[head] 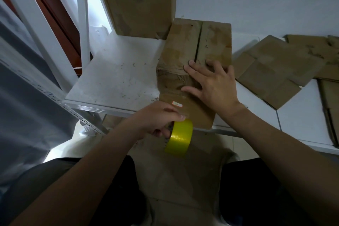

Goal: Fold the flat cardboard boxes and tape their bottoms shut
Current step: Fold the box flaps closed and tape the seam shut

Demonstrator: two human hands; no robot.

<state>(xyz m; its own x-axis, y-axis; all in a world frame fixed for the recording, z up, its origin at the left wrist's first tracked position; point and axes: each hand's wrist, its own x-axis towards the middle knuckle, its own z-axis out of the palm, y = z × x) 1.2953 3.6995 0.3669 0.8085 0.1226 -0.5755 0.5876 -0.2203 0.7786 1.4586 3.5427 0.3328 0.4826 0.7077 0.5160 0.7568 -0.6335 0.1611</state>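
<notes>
Left hand grips tape roll at bench near edge; box seam runs straight away under flat, open right hand.

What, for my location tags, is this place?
Probably a storeroom or packing corner: white metal shelving, flattened cardboard boxes piled on the white surface, and a yellow tape roll gripped by the left hand.

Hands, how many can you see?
2. The left hand, lower middle, grips the yellow tape roll; the right hand, above it, lies flat on the cardboard box.
</notes>
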